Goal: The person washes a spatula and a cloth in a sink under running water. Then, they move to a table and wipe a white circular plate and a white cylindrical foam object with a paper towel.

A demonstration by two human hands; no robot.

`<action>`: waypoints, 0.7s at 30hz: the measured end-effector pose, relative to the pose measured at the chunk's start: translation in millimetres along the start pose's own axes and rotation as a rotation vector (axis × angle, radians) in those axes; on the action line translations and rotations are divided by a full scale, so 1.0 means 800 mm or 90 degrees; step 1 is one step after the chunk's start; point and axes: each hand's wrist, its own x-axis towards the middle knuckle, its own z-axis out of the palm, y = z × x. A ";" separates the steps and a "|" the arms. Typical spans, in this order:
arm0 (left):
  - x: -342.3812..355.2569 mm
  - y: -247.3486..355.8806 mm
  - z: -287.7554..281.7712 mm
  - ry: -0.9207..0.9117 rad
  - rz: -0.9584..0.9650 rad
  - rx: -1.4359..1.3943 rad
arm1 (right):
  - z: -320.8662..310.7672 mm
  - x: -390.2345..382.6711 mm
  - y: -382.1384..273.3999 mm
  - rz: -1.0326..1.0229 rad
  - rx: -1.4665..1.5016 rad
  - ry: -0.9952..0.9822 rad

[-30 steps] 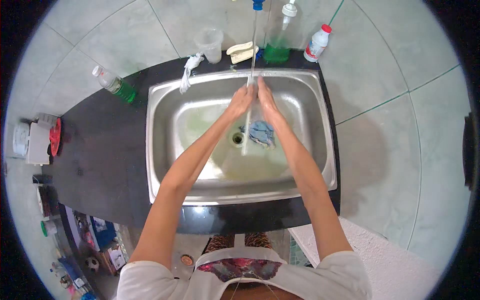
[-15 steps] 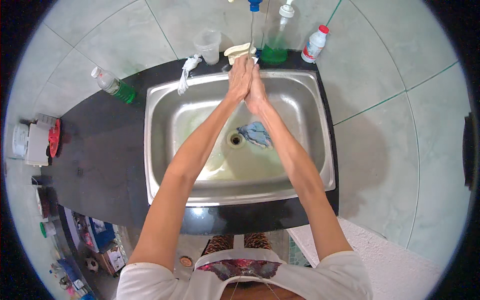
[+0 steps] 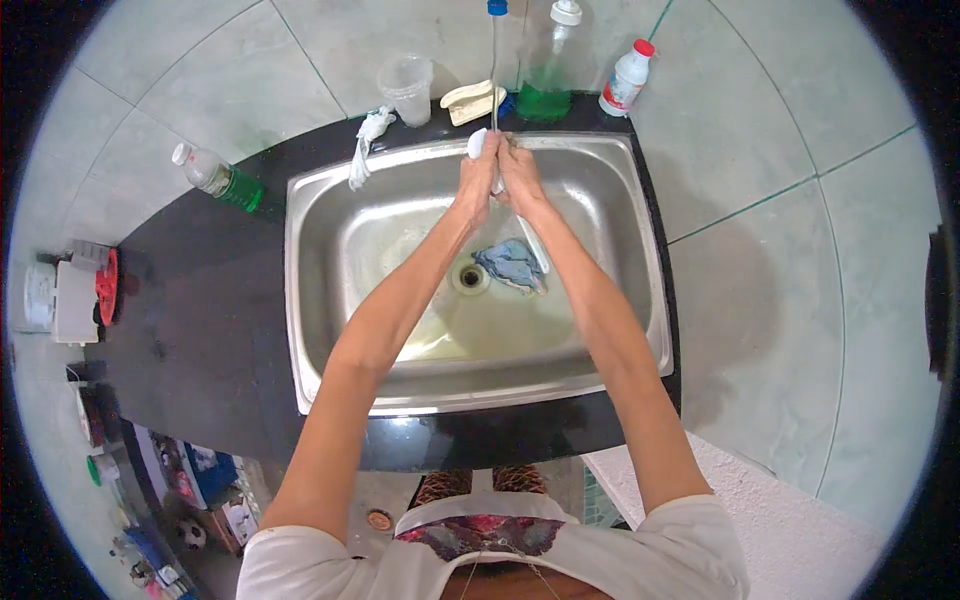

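Under the thin stream of water (image 3: 495,80) from the blue-tipped tap (image 3: 497,8), both my hands meet over the back of the steel sink (image 3: 330,300). My left hand (image 3: 476,186) is closed on a small white thing (image 3: 477,144), part of which sticks out above the fingers; its kind is unclear. Curled against it from the other side is my right hand (image 3: 520,178), its fingers partly hidden. More white shows between the palms. Below them, a wet blue-grey cloth (image 3: 511,265) lies crumpled beside the drain (image 3: 470,277).
Along the sink's back edge stand a clear plastic cup (image 3: 406,92), a cream-coloured brush-like piece (image 3: 470,103), a pump bottle of green liquid (image 3: 547,80) and a red-capped white bottle (image 3: 627,78). A white rag (image 3: 370,145) hangs over the rim. Another green-filled bottle (image 3: 220,178) stands left on the black counter (image 3: 200,320).
My hands have come down toward me from the back ledge and parted slightly from their palm-to-palm press. The white thing now shows more at the left hand.
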 end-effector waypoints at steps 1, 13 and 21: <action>0.000 -0.002 0.007 -0.002 -0.003 0.001 | 0.000 0.005 0.003 -0.031 -0.133 0.097; 0.045 0.042 -0.017 0.089 0.124 -0.246 | -0.041 -0.063 0.080 -0.202 -0.761 0.070; 0.009 0.015 0.009 0.009 0.026 -0.145 | -0.030 -0.054 0.039 -0.132 -0.314 -0.030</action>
